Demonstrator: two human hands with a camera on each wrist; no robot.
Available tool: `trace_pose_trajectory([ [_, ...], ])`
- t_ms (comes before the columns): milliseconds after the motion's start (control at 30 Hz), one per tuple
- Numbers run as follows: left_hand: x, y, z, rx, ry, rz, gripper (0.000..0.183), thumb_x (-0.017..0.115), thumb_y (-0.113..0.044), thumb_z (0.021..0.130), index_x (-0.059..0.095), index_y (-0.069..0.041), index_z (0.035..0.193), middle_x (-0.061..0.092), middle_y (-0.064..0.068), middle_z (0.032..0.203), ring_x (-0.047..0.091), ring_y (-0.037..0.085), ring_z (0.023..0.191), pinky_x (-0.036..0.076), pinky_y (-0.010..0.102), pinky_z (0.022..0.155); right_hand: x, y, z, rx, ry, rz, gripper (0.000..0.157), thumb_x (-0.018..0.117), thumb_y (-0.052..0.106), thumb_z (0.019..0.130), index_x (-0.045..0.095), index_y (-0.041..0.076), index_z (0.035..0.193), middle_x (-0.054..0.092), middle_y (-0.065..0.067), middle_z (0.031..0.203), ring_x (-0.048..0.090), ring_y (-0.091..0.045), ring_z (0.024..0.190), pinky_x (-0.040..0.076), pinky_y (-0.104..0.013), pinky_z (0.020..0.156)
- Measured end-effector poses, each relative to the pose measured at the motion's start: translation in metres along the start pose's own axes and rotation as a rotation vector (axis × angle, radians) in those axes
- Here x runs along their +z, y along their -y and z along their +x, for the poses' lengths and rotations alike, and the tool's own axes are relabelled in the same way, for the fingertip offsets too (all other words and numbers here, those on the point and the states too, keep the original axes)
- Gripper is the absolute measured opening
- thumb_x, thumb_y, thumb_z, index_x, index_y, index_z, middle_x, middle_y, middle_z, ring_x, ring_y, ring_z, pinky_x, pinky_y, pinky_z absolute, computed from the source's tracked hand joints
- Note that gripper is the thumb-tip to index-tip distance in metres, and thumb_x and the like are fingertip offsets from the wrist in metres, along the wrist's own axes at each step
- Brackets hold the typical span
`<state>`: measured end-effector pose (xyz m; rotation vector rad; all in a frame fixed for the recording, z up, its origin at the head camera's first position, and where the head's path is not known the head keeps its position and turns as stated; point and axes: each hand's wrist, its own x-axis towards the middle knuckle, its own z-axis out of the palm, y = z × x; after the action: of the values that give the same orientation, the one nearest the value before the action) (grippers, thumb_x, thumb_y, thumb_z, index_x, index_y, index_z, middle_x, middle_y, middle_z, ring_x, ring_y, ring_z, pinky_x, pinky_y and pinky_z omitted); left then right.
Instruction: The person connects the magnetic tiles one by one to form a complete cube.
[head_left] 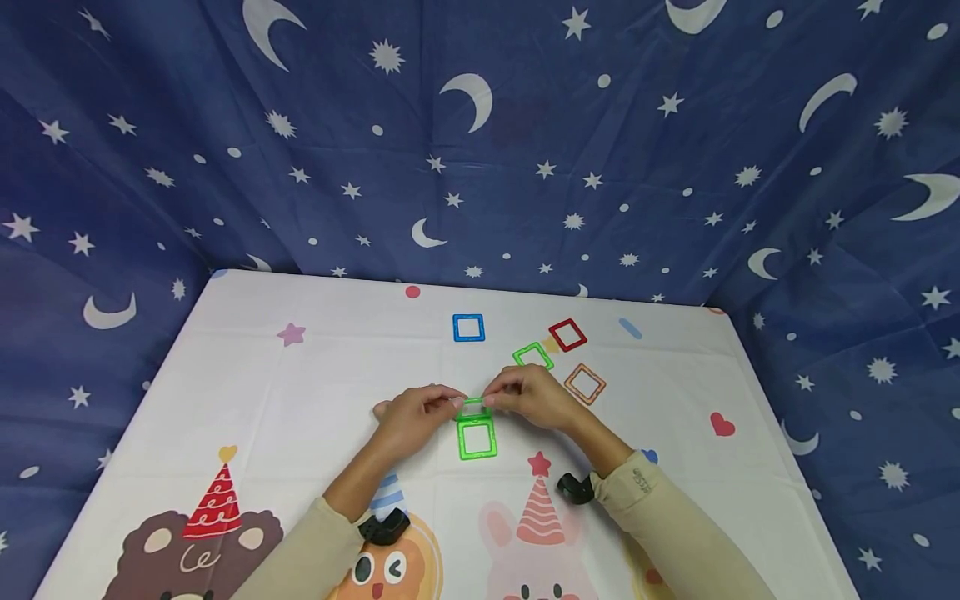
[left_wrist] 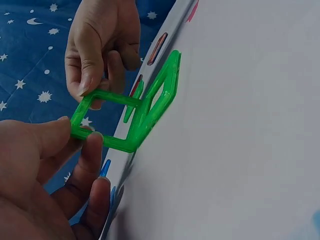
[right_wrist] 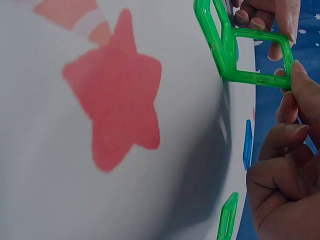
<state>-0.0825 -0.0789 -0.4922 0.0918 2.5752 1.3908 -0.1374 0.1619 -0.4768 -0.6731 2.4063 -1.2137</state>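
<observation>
Two green square magnetic tiles meet along one edge in front of me. The nearer green tile [head_left: 477, 456] lies at the table in the head view, and the farther green tile [left_wrist: 117, 145] rises at an angle from it. My left hand [head_left: 416, 421] pinches the raised tile's left corner between thumb and fingers. At its right corner, my right hand [head_left: 532, 396] pinches the same tile. In the right wrist view, the raised tile's open frame stands between both hands' fingertips, and the joined edge is at its left.
Beyond the hands lie a blue square tile [head_left: 468, 338], a red tile [head_left: 578, 341], another green tile [head_left: 525, 350] and an orange tile [head_left: 594, 393]. The white tablecloth [head_left: 360, 333] has printed animals and shapes. A dark blue starry curtain [head_left: 525, 225] surrounds the table's back and sides.
</observation>
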Motion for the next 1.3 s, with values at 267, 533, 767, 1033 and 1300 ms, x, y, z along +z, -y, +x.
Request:
trace_pose_trajectory([
  [267, -0.003, 0.002, 0.0, 0.007, 0.056, 0.0, 0.016, 0.069, -0.04, 0.097, 0.08, -0.03, 0.104, 0.075, -0.017, 0.09, 0.065, 0.008, 0.095, 0.016, 0.046, 0.088, 0.004, 0.002, 0.001, -0.033, -0.023, -0.011, 0.005, 0.079, 0.023, 0.091, 0.082, 0.022, 0.094, 0.071, 0.008, 0.084, 0.055, -0.012, 0.073, 0.043, -0.022, 0.063],
  [533, -0.005, 0.005, -0.001, 0.012, 0.13, -0.004, 0.014, 0.073, -0.046, 0.093, 0.079, -0.034, 0.098, 0.072, -0.019, 0.085, 0.061, 0.006, 0.088, 0.013, 0.048, 0.088, 0.002, 0.004, -0.002, 0.005, -0.009, -0.021, 0.009, 0.08, 0.027, 0.09, 0.082, 0.024, 0.098, 0.073, 0.007, 0.088, 0.053, -0.013, 0.069, 0.043, -0.023, 0.061],
  [767, -0.007, 0.005, -0.002, 0.023, 0.145, -0.007, 0.012, 0.074, -0.044, 0.092, 0.079, -0.035, 0.097, 0.071, -0.018, 0.082, 0.062, 0.006, 0.086, 0.013, 0.05, 0.089, -0.009, 0.0, -0.006, 0.093, -0.044, -0.035, 0.016, 0.081, 0.026, 0.089, 0.081, 0.022, 0.105, 0.066, 0.004, 0.082, 0.054, -0.016, 0.07, 0.044, -0.024, 0.06],
  [1033, -0.009, 0.007, -0.004, 0.012, 0.157, -0.016, 0.011, 0.076, -0.043, 0.091, 0.078, -0.033, 0.097, 0.071, -0.018, 0.08, 0.063, 0.004, 0.088, 0.013, 0.048, 0.089, -0.023, -0.014, -0.011, 0.206, -0.236, -0.058, 0.013, 0.082, 0.027, 0.088, 0.081, 0.02, 0.099, 0.062, 0.001, 0.077, 0.052, -0.017, 0.07, 0.04, -0.026, 0.058],
  [1300, -0.01, 0.006, -0.004, 0.017, 0.18, -0.039, 0.012, 0.076, -0.042, 0.091, 0.078, -0.031, 0.097, 0.072, -0.017, 0.082, 0.064, 0.005, 0.089, 0.013, 0.048, 0.09, -0.037, -0.03, -0.011, 0.352, -0.407, -0.072, 0.022, 0.081, 0.031, 0.089, 0.081, 0.013, 0.102, 0.07, -0.003, 0.085, 0.056, -0.019, 0.077, 0.046, -0.03, 0.063],
])
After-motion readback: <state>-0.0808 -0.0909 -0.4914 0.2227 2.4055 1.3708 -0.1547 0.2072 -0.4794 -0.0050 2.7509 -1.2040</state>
